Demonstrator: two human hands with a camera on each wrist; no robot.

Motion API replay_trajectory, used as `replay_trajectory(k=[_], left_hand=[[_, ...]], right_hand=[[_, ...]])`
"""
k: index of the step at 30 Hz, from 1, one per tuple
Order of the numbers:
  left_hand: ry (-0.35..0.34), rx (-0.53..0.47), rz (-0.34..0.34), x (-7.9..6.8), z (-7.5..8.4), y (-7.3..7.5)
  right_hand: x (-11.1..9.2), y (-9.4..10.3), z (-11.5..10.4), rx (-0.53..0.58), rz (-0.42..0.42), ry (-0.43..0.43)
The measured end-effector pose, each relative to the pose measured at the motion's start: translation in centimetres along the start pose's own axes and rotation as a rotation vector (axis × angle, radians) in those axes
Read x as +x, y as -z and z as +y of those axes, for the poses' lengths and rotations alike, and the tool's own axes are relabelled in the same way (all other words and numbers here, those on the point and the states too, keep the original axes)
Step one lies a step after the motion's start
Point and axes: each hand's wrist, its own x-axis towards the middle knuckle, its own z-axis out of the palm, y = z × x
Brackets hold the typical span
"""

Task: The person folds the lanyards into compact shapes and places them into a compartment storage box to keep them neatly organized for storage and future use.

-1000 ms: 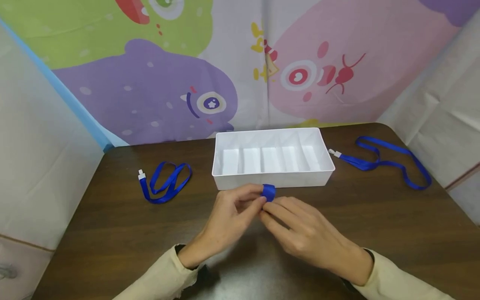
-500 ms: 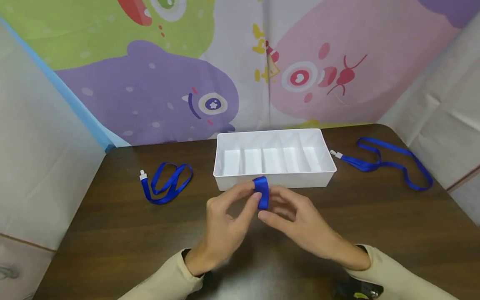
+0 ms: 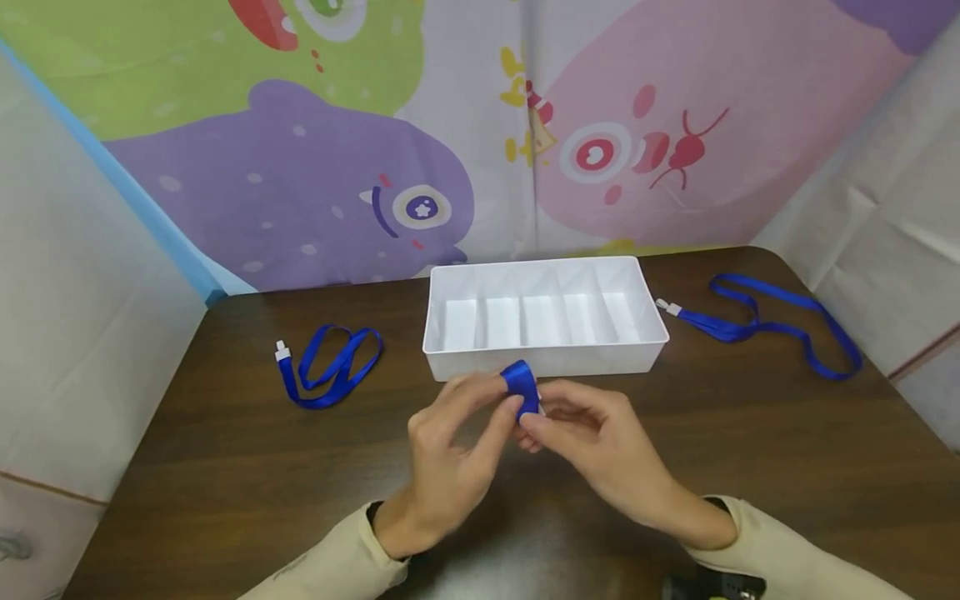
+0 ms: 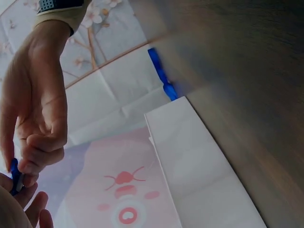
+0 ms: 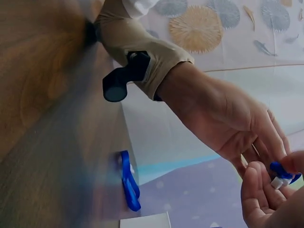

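Tbl (image 3: 225,475) L edge slants away; L loose strap (image 3: 321,403) lies inside it, w/ room on wood betw. that & L hand (image 3: 446,462). L hand pinches held strap (image 3: 523,387) betw. thumb & fingers. Held strap's off tbl, at both hands' fingertips, near front wall of tray (image 3: 543,361); R hand (image 3: 615,442) pinches lower end. Tray's far rim near tbl's back edge. R loose strap (image 3: 727,329): clip end just beside tray, loop near R edge.
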Motion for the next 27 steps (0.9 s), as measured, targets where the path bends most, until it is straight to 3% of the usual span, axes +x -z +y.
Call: replay_trajectory(k=[4,10,12,17,19,21,27], left_hand=[[-0.018,0.011,0.000,-0.1,0.0,-0.1],[0.107,-0.055,-0.049,0.4,0.2,0.5],[0.140,-0.068,-0.134,1.1,0.3,1.0],[0.150,-0.065,-0.500,2.8,0.5,2.8],[0.138,-0.069,-0.582,3.3,0.7,3.3],[0.114,-0.077,-0.586,3.5,0.8,3.6],[0.081,-0.126,-0.432,3.4,1.1,3.4]], right_hand=[[0.1,0.1,0.1,-0.062,0.005,0.026],[0.2,0.8,-0.7,-0.122,-0.019,-0.014],[0.2,1.1,-1.0,-0.148,-0.037,-0.017],[0.3,1.8,-1.8,-0.240,-0.134,0.005],[0.3,2.0,-1.9,-0.287,-0.154,0.026],[0.4,2.0,-2.0,-0.345,-0.144,0.072],[0.3,1.8,-1.8,-0.420,-0.050,0.297]])
